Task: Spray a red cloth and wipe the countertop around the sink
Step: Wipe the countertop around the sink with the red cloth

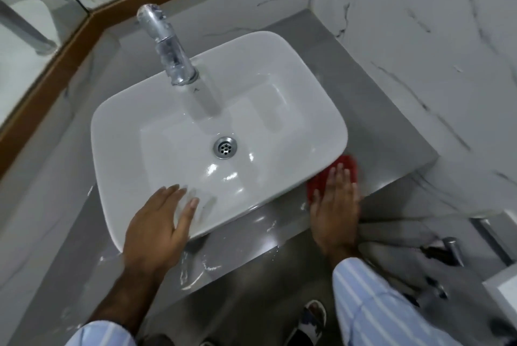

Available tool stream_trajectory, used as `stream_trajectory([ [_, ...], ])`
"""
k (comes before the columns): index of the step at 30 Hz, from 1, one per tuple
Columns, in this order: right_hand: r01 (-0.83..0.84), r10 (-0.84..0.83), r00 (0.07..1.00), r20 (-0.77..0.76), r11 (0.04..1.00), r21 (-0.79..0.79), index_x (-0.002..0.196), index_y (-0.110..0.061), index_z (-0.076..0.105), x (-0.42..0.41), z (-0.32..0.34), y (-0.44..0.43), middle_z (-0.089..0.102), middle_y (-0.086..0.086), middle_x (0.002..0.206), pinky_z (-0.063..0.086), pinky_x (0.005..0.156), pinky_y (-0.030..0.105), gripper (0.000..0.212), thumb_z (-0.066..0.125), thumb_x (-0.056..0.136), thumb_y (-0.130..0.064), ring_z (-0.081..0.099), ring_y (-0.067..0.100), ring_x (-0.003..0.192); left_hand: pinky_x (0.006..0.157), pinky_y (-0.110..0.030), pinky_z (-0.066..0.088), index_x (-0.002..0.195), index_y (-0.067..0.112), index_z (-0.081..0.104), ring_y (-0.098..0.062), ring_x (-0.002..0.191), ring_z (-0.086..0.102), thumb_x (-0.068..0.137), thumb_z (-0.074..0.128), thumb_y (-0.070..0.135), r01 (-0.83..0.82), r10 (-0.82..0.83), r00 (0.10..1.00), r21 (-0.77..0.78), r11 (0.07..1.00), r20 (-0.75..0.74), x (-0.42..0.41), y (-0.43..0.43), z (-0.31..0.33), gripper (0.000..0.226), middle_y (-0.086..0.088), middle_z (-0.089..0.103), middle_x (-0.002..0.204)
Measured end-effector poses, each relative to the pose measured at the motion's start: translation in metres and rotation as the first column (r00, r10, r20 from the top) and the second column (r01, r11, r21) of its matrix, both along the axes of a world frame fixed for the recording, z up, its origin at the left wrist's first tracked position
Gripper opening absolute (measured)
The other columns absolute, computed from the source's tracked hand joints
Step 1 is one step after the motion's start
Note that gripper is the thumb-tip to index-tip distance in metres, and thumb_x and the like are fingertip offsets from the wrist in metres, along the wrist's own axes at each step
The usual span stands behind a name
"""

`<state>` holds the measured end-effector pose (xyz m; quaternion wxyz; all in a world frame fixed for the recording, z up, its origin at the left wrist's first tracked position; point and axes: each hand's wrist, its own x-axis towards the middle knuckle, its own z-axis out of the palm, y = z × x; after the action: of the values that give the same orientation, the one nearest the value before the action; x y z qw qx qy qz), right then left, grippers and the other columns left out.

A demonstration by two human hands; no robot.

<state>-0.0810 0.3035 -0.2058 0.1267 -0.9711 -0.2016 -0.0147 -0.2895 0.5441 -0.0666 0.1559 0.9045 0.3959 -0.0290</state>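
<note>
A white rectangular sink (321, 110) sits on a grey countertop (386, 127), with a chrome faucet (167, 46) at its back edge. My right hand (335, 205) lies flat on a red cloth (348, 163), pressing it onto the countertop at the sink's near right corner. Most of the cloth is hidden under the fingers. My left hand (159, 225) rests with fingers spread on the sink's front rim and holds nothing. Wet streaks shine on the countertop in front of the sink. No spray bottle is in view.
White marble-pattern walls (419, 52) close in the counter on the right and back. A wood-framed mirror (42, 24) runs along the left. Below the counter's right edge hang a chrome hose and fitting (450, 250). My sandalled foot (310, 317) stands on the grey floor.
</note>
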Motion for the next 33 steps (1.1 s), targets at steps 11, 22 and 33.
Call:
stream_trajectory([
  [11, -0.253, 0.253, 0.968, 0.010, 0.967, 0.027, 0.158, -0.003, 0.037, -0.054, -0.007, -0.005, 0.037, 0.020, 0.166, 0.031, 0.124, 0.056, 0.066, 0.046, 0.104, -0.039, 0.033, 0.036, 0.154, 0.128, -0.054, 0.028, 0.137, 0.011, 0.068, -0.032, 0.145, 0.052, 0.102, 0.011, 0.069, 0.326, -0.330, 0.944, 0.107, 0.939, 0.018, -0.058, 0.066, 0.011, 0.089, -0.011, 0.063, 0.149],
  [22, -0.607, 0.607, 0.792, -0.069, 0.794, 0.016, 0.158, -0.009, 0.040, -0.281, -0.017, 0.115, 0.033, 0.013, 0.166, 0.019, 0.129, 0.048, 0.062, 0.044, 0.106, -0.044, 0.037, 0.031, 0.153, 0.130, -0.056, 0.019, 0.140, 0.009, 0.066, -0.033, 0.152, 0.043, 0.108, 0.023, 0.050, 0.368, -0.399, 0.907, 0.206, 0.907, 0.135, -0.076, 0.091, -0.017, 0.067, -0.009, 0.059, 0.154],
  [33, -0.457, 0.448, 0.887, -0.114, 0.887, -0.071, 0.159, 0.000, 0.032, -0.271, -0.006, 0.119, 0.035, 0.022, 0.165, 0.027, 0.126, 0.052, 0.067, 0.032, 0.105, -0.041, 0.034, 0.036, 0.154, 0.131, -0.035, 0.022, 0.160, 0.026, 0.033, -0.011, 0.162, 0.020, 0.106, 0.019, 0.062, -0.054, 0.065, 0.865, -0.036, 0.998, 0.497, -0.230, 0.048, 0.005, 0.067, 0.008, 0.027, 0.172],
])
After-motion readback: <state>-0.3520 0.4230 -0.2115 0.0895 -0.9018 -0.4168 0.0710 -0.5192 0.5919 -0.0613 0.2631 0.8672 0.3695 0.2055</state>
